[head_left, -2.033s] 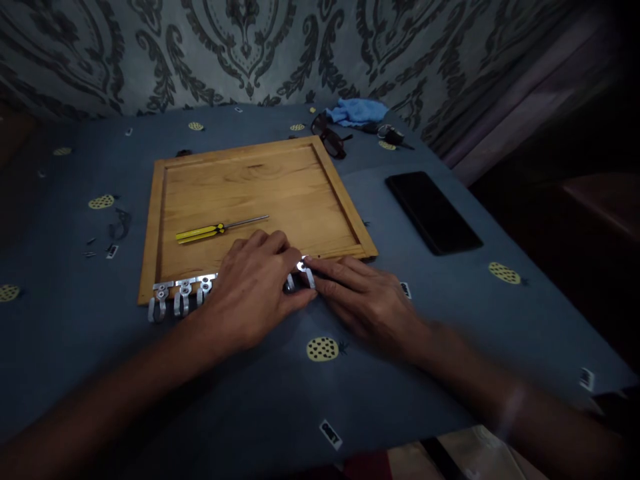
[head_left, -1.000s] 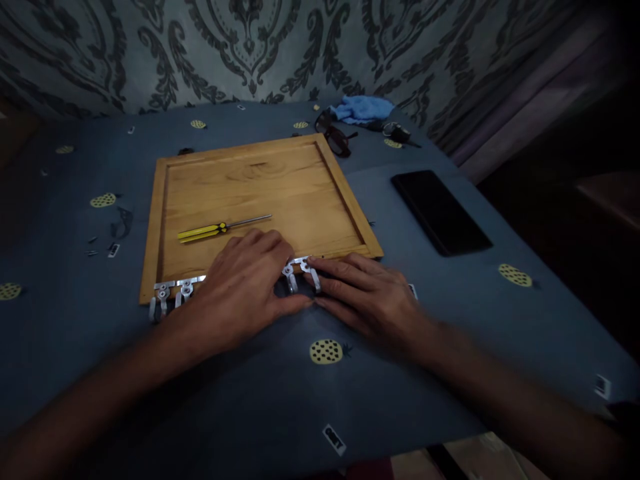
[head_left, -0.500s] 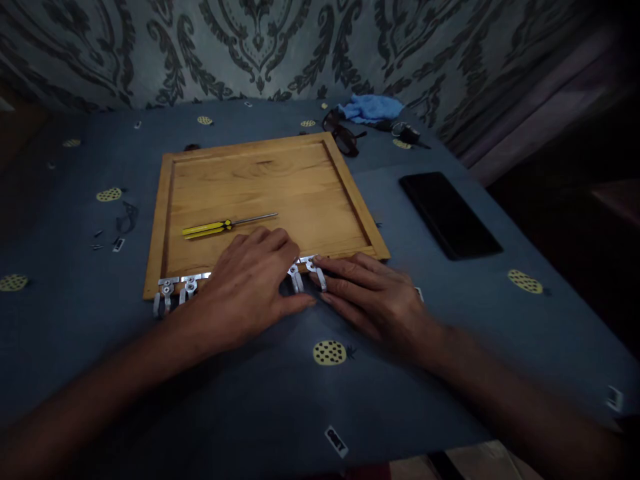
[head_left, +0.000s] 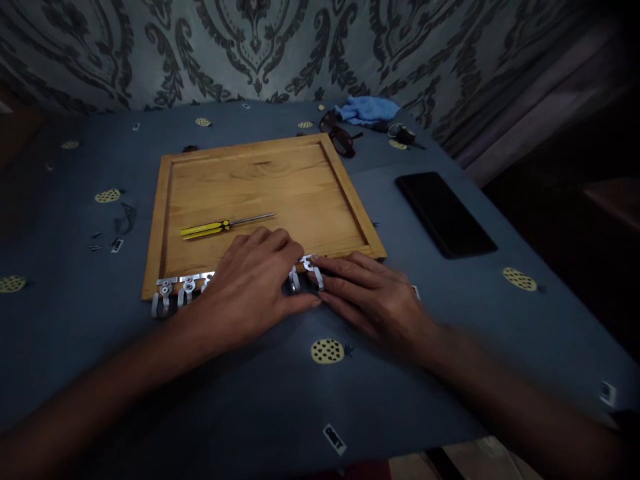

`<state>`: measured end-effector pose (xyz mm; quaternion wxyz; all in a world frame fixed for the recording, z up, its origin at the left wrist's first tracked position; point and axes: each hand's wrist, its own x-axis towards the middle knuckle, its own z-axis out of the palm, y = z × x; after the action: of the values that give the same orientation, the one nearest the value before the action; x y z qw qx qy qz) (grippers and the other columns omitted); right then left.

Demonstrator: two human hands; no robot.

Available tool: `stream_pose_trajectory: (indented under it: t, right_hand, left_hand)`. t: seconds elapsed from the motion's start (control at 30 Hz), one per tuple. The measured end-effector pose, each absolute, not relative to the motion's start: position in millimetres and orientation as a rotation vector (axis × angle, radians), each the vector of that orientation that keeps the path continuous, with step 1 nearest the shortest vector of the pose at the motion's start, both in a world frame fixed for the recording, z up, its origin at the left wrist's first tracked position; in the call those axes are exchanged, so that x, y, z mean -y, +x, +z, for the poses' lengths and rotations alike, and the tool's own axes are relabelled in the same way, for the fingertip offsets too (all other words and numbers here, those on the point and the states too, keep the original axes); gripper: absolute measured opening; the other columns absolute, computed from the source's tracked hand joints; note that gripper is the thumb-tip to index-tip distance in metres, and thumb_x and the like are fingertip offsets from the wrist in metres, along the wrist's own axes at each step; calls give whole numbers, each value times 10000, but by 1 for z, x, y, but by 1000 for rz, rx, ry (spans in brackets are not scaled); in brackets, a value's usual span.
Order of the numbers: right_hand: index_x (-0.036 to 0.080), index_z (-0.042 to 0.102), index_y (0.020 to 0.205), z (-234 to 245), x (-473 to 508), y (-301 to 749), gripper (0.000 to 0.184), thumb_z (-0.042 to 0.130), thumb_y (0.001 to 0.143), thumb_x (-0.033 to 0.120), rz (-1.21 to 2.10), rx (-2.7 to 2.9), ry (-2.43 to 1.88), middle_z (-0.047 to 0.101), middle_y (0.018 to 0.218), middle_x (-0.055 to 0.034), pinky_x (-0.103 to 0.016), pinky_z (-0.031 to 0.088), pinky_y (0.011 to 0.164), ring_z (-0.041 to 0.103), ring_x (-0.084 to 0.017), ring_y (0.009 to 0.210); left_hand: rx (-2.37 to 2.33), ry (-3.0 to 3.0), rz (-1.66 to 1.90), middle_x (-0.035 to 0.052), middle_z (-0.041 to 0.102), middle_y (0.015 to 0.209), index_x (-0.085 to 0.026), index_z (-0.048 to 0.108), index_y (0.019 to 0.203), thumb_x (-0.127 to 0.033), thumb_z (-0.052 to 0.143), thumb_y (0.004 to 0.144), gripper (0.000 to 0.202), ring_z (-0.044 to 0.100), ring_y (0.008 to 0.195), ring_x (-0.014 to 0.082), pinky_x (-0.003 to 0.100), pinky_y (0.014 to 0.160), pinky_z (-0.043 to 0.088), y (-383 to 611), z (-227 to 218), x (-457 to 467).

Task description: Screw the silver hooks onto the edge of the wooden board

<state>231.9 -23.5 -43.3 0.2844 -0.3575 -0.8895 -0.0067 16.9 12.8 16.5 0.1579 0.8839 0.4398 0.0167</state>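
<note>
Pineapple-print tablecloth (head_left: 280, 407) carries a hook rail (head_left: 189, 280) and wooden board (head_left: 260, 180)

Nearest, the left hand (head_left: 257, 283) arches over the middle of the hook rail, thumb spread, while the right hand (head_left: 377, 293) touches its right end with extended fingers; whether either grips it, I cannot tell. The hook rail lies along the wooden board's near edge. Beyond, a yellow screwdriver (head_left: 205, 229) rests on the wooden board, a black phone (head_left: 446, 215) lies to its right, and sunglasses (head_left: 343, 142) sit beside a blue cloth (head_left: 367, 110) near the patterned wall (head_left: 250, 53).

Left hand (head_left: 257, 283) arches palm-down beside the flatter right hand (head_left: 377, 293)
</note>
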Motion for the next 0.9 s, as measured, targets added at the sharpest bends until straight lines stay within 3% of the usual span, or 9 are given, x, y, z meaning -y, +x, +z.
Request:
stream_pose_trajectory:
  t: [0.43,0.67,0.9]
  right_hand:
    - [131,742,1129,-38,25,233,244,534,1024,207,-16,2424,-948,757,1257,-131,-376,624,735,671,-222,887]
    - [132,725,1103,-38,27,234,212,572,966,188,30,2422,-935,735,1288,-141,-399,622,752,672,-241,923]
    - [115,721,1121,-39,27,234,235,580,942,171,21,2432,-937,735,1285,-140,-393,606,714,670,-251,913]
  left_hand:
    - [-1247,2539,124,73,666,1119,-177,698,1102,-592,731,864,480,584,1127,318,492,991,450,20,12,-13]
    - [-1260,2522,103,68,662,1120,-179,705,1117,-471,713,922,351,581,1131,310,488,1004,446,20,13,-13]
    - [-1285,2569,131,72,669,1118,-182,705,1085,-480,697,928,337,586,1106,314,499,994,455,24,10,-11]
